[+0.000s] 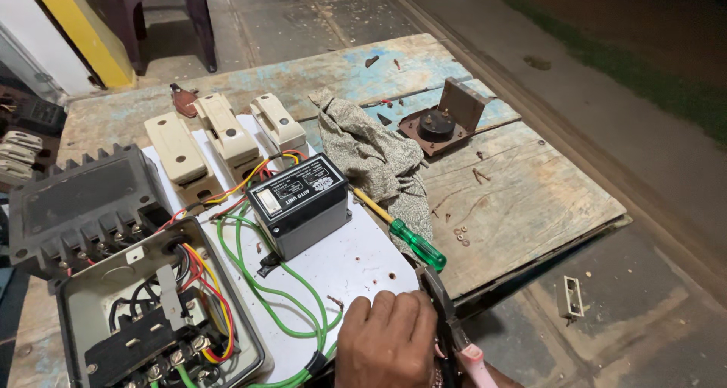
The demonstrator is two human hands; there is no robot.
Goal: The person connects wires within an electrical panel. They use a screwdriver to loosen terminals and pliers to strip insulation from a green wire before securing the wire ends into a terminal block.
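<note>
As we look down from the head camera, one of our hands (388, 341) rests knuckles-up at the near edge of the white panel (356, 263), fingers curled; which hand it is we cannot say for sure, though it appears to be the right, closed around pliers (454, 331) with pink grips. The other hand is out of view.

Just left of it, green wires (273, 282) loop across the panel toward the open grey switch box (151, 312), where red, yellow and black leads already reach the terminals. We judge the wiring partly done: the box has no cover on it and the green loops lie loose.

Farther on sits the black control unit (299, 202), wired in, with a green-handled screwdriver (409, 236) beside it and a finned black housing (79, 206) to the left. Beyond stand three cream fuse carriers (223, 134), a crumpled cloth (375, 157), and a rusty bracket with a round gauge (439, 123) on the wooden counter (530, 199), with loose screws scattered about.
</note>
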